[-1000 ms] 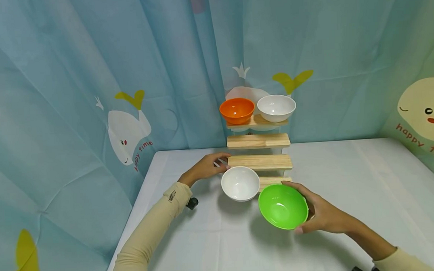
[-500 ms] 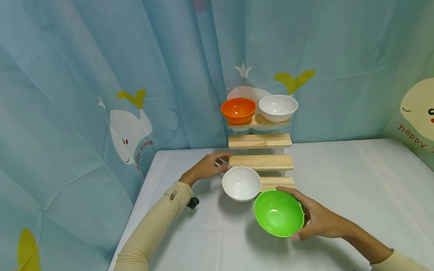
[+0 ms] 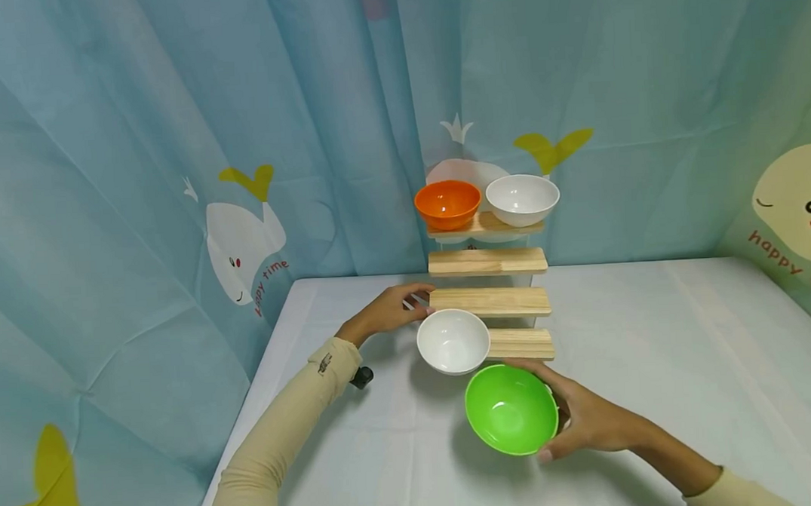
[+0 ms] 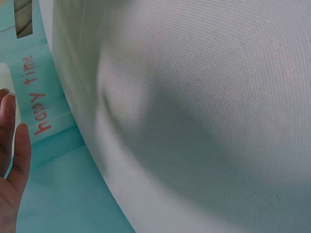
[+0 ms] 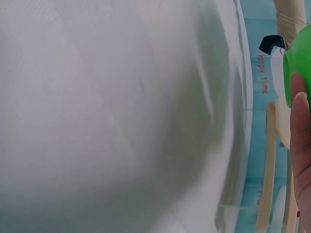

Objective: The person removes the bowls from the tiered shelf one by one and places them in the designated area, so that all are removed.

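My right hand (image 3: 589,422) grips a green bowl (image 3: 510,411) by its right side, the thumb at the near rim and fingers behind. The bowl tilts, its inside facing the head camera, above the white cloth. In the right wrist view the green bowl (image 5: 301,63) shows only in part, at the right edge. At the shelf's left side is my left hand (image 3: 388,310), fingertips right at the end of a wooden board (image 3: 492,302). A white bowl (image 3: 453,341) sits at the left of the lowest board (image 3: 521,344), just beside the left thumb.
An orange bowl (image 3: 447,204) and another white bowl (image 3: 522,199) stand side by side on the top board of the stepped shelf. Below them is a bare wooden board (image 3: 487,262). A blue printed curtain (image 3: 346,135) hangs behind the white-covered table (image 3: 655,363).
My right hand has carried the green bowl left and toward me, away from the lowest board, which now shows more. The left hand stays beside the shelf.
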`<state>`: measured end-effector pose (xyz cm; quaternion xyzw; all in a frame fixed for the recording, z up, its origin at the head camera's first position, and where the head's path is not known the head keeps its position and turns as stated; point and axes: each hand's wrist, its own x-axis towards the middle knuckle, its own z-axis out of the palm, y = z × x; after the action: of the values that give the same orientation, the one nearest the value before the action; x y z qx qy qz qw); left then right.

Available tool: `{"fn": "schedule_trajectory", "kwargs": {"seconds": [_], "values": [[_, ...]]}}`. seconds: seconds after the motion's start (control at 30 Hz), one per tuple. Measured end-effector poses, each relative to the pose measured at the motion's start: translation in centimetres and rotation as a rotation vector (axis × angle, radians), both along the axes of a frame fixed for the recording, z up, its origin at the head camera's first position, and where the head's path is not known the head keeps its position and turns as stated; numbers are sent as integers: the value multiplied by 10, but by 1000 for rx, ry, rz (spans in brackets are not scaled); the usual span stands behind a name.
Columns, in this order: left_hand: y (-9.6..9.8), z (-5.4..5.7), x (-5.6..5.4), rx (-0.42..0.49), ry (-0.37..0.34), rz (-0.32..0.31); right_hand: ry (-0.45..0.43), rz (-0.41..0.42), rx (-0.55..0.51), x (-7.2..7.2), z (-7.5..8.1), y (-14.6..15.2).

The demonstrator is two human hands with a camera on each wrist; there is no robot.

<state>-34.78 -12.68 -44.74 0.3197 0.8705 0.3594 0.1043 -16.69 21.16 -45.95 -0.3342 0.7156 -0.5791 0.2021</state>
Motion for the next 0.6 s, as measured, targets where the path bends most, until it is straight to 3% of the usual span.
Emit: {"fn": "schedule_trajectory", "kwargs": {"seconds": [0.27,0.6], "values": [[0,0,-1,-11,7,2,-95,62,-33,2,-5,-10],[0,-1,-3,-21,6,-2,-78,94,-44,4,-12,-21]]}}
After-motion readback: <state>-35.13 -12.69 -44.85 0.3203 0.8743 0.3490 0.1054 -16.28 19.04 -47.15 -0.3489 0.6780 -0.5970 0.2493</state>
